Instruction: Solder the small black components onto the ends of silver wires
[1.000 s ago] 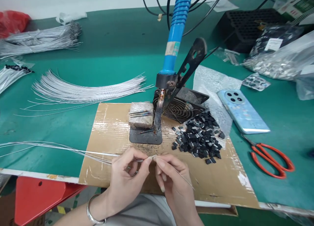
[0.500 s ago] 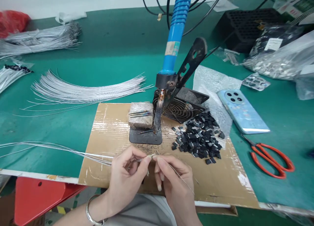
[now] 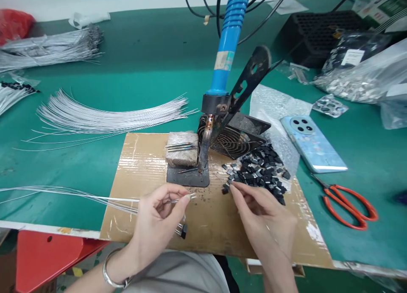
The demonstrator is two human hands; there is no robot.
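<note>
My left hand (image 3: 162, 225) is closed in a pinch on several thin white wires (image 3: 124, 206), which trail away to the left. One wire end with a pale tip (image 3: 193, 196) sticks out past the thumb. Below this hand hang wires ending in black connectors (image 3: 182, 231). My right hand (image 3: 263, 212) has its thumb and forefinger together on a small black connector piece (image 3: 226, 188) at the near left edge of a pile of similar pieces (image 3: 262, 168). Across the right hand runs a thin wire-like strand (image 3: 270, 233); its ends are hidden.
A blue soldering iron (image 3: 222, 68) in a black stand points down over a black pad (image 3: 187, 179), beside a wrapped block (image 3: 182, 155) and fan (image 3: 229, 140). Loose white wires (image 3: 114, 117) lie left. A phone (image 3: 313, 142) and orange-handled cutters (image 3: 349, 208) lie right.
My hands, which were together at the wire tips, are now apart. The right hand has moved right to the black pieces. The black connectors below my left hand have come into view.
</note>
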